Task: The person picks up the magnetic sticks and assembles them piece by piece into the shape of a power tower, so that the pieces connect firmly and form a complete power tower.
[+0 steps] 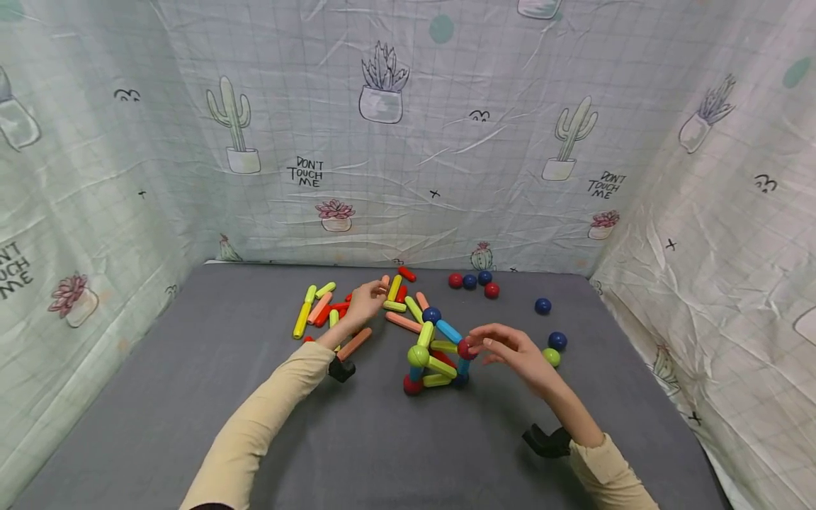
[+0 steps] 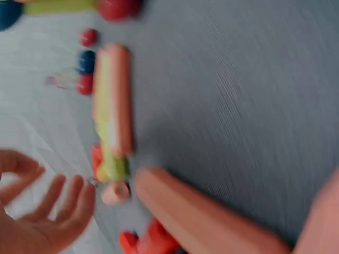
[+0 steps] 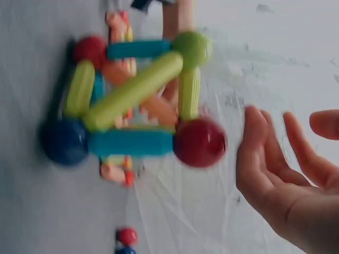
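Note:
A frame of plastic rods and balls, a magnetic building set by its look, stands on the dark table. At its top corners are a lime ball (image 1: 418, 355), a blue ball (image 1: 431, 314) and a red ball (image 1: 467, 348); blue and lime rods join them. Just right of that red ball is my right hand (image 1: 518, 356), fingers loosely bent and holding nothing; the right wrist view shows a gap between fingers and red ball (image 3: 199, 142). My left hand (image 1: 366, 301) reaches over loose rods, its relaxed fingers near a yellow rod (image 1: 394, 287). Nothing shows between those fingers (image 2: 79, 203).
Scattered rods, such as a salmon rod (image 1: 354, 344) and a long yellow one (image 1: 302, 320), lie around my left hand. Loose balls include a red ball (image 1: 455, 280) at the back and a lime ball (image 1: 551, 357) beyond my right hand. A printed curtain (image 1: 408, 163) encloses the table.

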### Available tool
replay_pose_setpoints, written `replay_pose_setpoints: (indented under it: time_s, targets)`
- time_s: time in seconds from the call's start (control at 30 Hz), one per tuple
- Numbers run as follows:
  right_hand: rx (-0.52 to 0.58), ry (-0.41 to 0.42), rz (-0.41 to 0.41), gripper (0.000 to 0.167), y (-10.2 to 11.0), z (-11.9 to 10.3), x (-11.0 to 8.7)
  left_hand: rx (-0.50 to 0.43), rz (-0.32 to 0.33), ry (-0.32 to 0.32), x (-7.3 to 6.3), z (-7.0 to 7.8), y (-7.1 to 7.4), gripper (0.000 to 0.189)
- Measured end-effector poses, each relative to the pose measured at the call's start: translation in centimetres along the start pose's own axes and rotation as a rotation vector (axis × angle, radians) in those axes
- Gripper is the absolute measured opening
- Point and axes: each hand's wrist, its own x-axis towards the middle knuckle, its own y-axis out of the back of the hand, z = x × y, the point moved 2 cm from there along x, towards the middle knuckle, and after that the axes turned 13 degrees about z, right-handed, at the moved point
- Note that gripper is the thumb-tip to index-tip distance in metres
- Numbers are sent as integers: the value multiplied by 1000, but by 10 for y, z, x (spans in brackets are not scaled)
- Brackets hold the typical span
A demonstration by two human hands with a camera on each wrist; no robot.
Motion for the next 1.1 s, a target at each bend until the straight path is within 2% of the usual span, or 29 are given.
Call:
replay_pose_setpoints:
  time_s: [0.07, 0.13, 0.23, 0.3, 0.4, 0.53, 0.67, 0.93, 1.03, 1.1]
  targets:
    - [-92, 81, 89, 32, 4, 1, 1, 175, -23, -203, 3, -4, -3, 29]
    - [-206, 155, 161, 26, 6, 4, 2, 325, -61, -364, 4, -7, -7, 28]
    - [-360, 252, 219, 22, 4, 9, 3, 497, -108, -519, 4, -10, -11, 26]
    - [-423, 288, 226, 22, 2, 12, 2, 591, -141, -570, 4, -12, -15, 26]
    - [-457, 328, 204, 23, -1, 12, 2, 706, -206, -577, 4, -14, -20, 30]
    - [-465, 335, 172, 23, -3, 12, 3, 824, -280, -539, 3, -13, -24, 34]
    - [-477, 325, 158, 23, -3, 12, 3, 873, -284, -543, 2, -9, -26, 35]
    - [-474, 326, 147, 23, -2, 11, 5, 961, -247, -646, -5, -2, -27, 34]
    - [-474, 320, 146, 22, -2, 11, 5, 979, -253, -631, -8, -1, -28, 32]
    - [-474, 315, 146, 22, -1, 12, 5, 977, -269, -598, -10, -2, -28, 30]
